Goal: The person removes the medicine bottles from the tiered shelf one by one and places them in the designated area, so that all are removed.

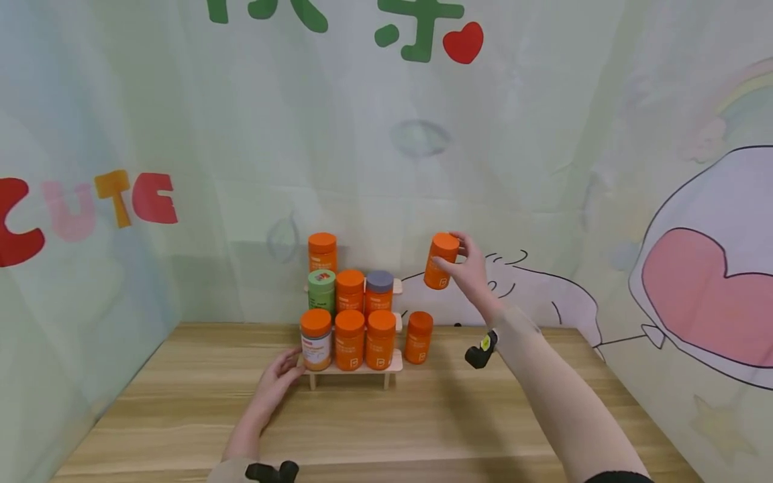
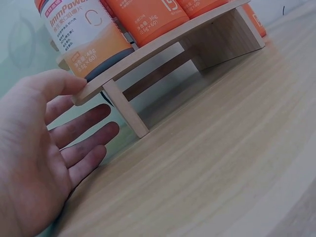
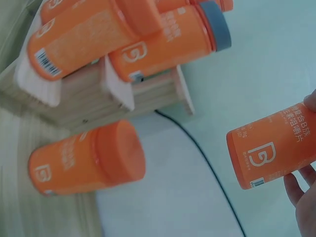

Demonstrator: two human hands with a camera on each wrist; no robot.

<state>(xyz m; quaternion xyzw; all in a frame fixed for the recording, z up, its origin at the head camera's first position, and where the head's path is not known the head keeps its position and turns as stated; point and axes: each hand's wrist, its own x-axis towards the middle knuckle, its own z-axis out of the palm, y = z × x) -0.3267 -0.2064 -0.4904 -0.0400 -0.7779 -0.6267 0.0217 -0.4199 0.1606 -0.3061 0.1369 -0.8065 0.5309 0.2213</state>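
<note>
My right hand [image 1: 471, 272] grips an orange bottle [image 1: 441, 261] with an orange lid, held in the air right of a tiered wooden rack [image 1: 395, 363]. In the right wrist view the held bottle [image 3: 271, 148] tilts, its lid end out of frame. My left hand [image 2: 44, 133] holds the rack's left front corner between thumb and index finger; the other fingers hang loosely below the board. Beside that hand, a white-labelled bottle [image 1: 317, 341] with an orange lid stands on the front tier, next to two orange bottles [image 1: 349, 341].
The middle tier bears a green bottle [image 1: 322, 292], an orange one [image 1: 350, 290] and one with a grey lid [image 1: 379, 288]. A single orange bottle [image 1: 323, 249] stands at the top tier's left. Another orange bottle [image 1: 419, 339] stands on the table [image 1: 362, 429] right of the rack.
</note>
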